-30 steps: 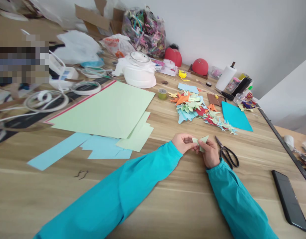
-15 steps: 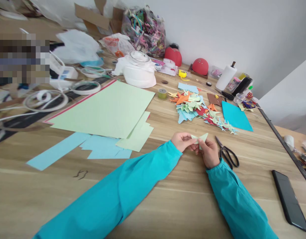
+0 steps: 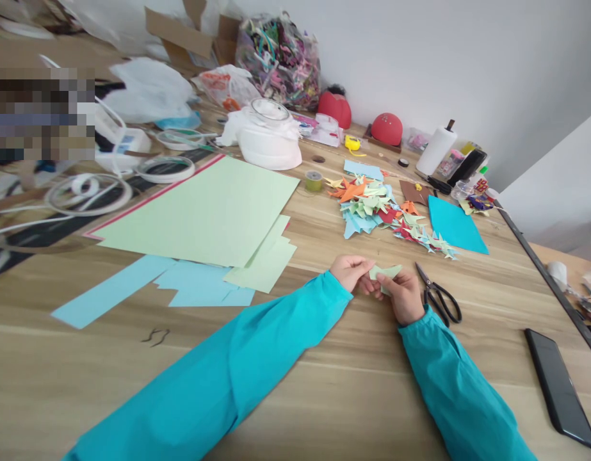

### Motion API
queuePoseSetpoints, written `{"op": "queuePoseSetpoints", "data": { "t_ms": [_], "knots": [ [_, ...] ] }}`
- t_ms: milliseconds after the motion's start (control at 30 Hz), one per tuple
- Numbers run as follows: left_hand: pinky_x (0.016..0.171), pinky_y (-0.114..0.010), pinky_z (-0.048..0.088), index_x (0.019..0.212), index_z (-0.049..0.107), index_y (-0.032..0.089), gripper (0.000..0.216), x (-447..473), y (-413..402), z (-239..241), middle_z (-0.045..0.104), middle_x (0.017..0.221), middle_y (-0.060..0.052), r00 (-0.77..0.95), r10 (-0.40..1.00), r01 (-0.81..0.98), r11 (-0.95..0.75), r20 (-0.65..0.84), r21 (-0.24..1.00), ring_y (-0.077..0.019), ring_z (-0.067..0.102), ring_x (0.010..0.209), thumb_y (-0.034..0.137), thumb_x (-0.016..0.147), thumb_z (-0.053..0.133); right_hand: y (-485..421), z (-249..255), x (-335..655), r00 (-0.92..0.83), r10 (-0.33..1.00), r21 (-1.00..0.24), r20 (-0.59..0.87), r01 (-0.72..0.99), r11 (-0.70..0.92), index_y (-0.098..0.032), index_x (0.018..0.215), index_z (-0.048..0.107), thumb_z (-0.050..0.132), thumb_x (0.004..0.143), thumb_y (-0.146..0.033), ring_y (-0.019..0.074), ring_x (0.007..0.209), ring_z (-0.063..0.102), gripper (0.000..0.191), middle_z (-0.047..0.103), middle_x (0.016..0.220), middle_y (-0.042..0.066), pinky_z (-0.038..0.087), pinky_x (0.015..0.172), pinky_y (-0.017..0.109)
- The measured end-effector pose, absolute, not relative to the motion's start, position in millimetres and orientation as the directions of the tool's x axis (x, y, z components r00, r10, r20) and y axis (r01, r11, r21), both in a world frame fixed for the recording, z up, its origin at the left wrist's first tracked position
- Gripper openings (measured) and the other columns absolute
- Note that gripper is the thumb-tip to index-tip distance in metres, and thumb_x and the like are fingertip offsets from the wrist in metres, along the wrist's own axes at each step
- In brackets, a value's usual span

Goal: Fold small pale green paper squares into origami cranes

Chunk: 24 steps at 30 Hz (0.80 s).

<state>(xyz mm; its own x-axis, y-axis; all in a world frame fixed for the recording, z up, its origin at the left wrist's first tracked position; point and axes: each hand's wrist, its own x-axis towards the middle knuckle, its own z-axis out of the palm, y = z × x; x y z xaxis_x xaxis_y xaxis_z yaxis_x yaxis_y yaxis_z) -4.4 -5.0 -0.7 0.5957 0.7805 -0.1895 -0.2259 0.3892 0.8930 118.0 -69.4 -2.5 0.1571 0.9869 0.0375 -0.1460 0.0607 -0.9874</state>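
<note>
A small folded piece of pale green paper (image 3: 385, 272) is pinched between both my hands just above the wooden table (image 3: 324, 384). My left hand (image 3: 353, 274) grips its left end with closed fingers. My right hand (image 3: 404, 296) holds the right part, thumb pressed on top. Both arms wear turquoise sleeves. Black scissors (image 3: 438, 296) lie right beside my right hand. A heap of small folded paper shapes (image 3: 372, 208) in green, blue, orange and red lies farther back.
Large pale green sheets (image 3: 203, 214) and light blue strips (image 3: 155, 288) cover the table's left. A blue sheet (image 3: 453, 224) and a white roll (image 3: 435, 150) sit at the back right. A black phone (image 3: 559, 387) lies at right. Tape rolls, a white pot (image 3: 269, 137) and bags crowd the back.
The green paper has been turned and pressed lower between my fingers; its raised right tip now lies flatter. My hands stayed in the same spot.
</note>
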Motion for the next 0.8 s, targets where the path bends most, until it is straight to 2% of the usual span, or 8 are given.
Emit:
{"op": "queuePoseSetpoints", "data": {
  "t_ms": [167, 267, 433, 633, 800],
  "knots": [
    [0.046, -0.023, 0.048, 0.067, 0.061, 0.009, 0.036, -3.1, -6.8, -1.5, 0.063, 0.052, -0.003, 0.577, 0.81, -0.281, 0.322, -0.109, 0.904, -0.0117, 0.058, 0.045, 0.035, 0.047, 0.077, -68.0, -1.0, 118.0, 0.208, 0.978, -0.966, -0.02, -0.257, 0.035, -0.015, 0.063, 0.06, 0.063, 0.072, -0.03, 0.009, 0.043, 0.05, 0.017, 0.058, 0.052, -0.001, 0.038, 0.039, 0.02],
    [0.047, -0.022, 0.048, 0.07, 0.062, 0.008, 0.037, -1.9, -5.9, -5.9, 0.065, 0.056, -0.003, 0.566, 0.822, -0.292, 0.265, -0.057, 0.919, -0.0115, 0.059, 0.049, 0.027, 0.044, 0.079, -67.4, -2.6, 119.3, 0.227, 0.973, -0.965, -0.032, -0.26, 0.029, -0.015, 0.066, 0.061, 0.063, 0.072, -0.031, 0.0088, 0.043, 0.05, 0.017, 0.058, 0.053, -0.001, 0.038, 0.039, 0.02],
    [0.048, -0.021, 0.047, 0.071, 0.062, 0.008, 0.031, 0.3, -5.1, -14.0, 0.065, 0.058, -0.003, 0.559, 0.828, -0.274, 0.227, -0.037, 0.934, -0.0108, 0.059, 0.051, 0.021, 0.047, 0.076, -66.6, -8.1, 122.1, 0.203, 0.979, -0.974, -0.02, -0.225, 0.026, -0.015, 0.063, 0.059, 0.061, 0.074, -0.032, 0.0087, 0.042, 0.049, 0.02, 0.055, 0.049, -0.002, 0.038, 0.039, 0.019],
    [0.049, -0.021, 0.045, 0.069, 0.064, 0.008, 0.024, -0.3, -6.3, -15.4, 0.063, 0.055, -0.001, 0.611, 0.791, -0.275, 0.177, 0.03, 0.945, -0.0089, 0.055, 0.048, 0.022, 0.052, 0.074, -66.3, -10.2, 124.8, 0.173, 0.984, -0.986, -0.03, -0.166, -0.001, -0.015, 0.059, 0.055, 0.06, 0.075, -0.034, 0.0068, 0.036, 0.046, 0.025, 0.053, 0.047, -0.003, 0.033, 0.034, 0.018],
    [0.049, -0.021, 0.045, 0.069, 0.066, 0.009, 0.025, -0.1, -4.8, -17.5, 0.063, 0.055, -0.001, 0.619, 0.784, -0.286, 0.169, 0.047, 0.943, -0.0085, 0.055, 0.048, 0.023, 0.051, 0.074, -66.8, -6.2, 124.9, 0.173, 0.983, -0.978, -0.062, -0.208, -0.025, -0.014, 0.06, 0.055, 0.062, 0.072, -0.033, 0.0057, 0.032, 0.043, 0.023, 0.052, 0.044, -0.004, 0.029, 0.031, 0.017]
  ]
}}
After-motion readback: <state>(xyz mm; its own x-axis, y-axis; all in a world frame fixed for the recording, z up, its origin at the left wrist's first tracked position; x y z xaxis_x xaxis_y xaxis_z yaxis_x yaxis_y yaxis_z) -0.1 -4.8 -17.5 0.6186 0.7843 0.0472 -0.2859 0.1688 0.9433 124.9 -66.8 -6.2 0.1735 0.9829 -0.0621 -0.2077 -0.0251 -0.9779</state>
